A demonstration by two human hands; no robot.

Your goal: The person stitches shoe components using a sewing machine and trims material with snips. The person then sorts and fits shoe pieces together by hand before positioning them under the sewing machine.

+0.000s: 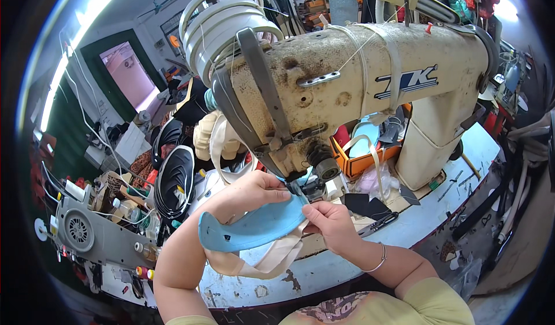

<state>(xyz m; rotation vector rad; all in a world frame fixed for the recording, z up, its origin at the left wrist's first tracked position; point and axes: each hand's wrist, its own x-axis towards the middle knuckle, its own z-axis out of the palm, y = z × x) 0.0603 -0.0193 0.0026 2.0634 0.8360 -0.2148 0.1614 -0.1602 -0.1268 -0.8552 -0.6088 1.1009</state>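
Observation:
Under the head of a worn cream sewing machine (324, 76), I hold a light blue insole (248, 230) with a small dark mark near its heel. A cream fabric strip (260, 262) hangs along its near edge. My left hand (254, 191) is bent over the insole's far edge beside the presser foot, thumb toward the needle; its other fingers are partly hidden. On the right, my right hand (334, 225) pinches the insole's edge and the strip between thumb and forefinger. The insole's tip lies by the needle area, where the exact contact is hidden.
Behind the needle stands an orange box (352, 162) holding another light blue piece. Dark scraps (370, 206) and a black-handled tool (378, 224) lie right of my hands. Rolls of black strip (175, 180) are stacked at left, near a grey machine housing (81, 232).

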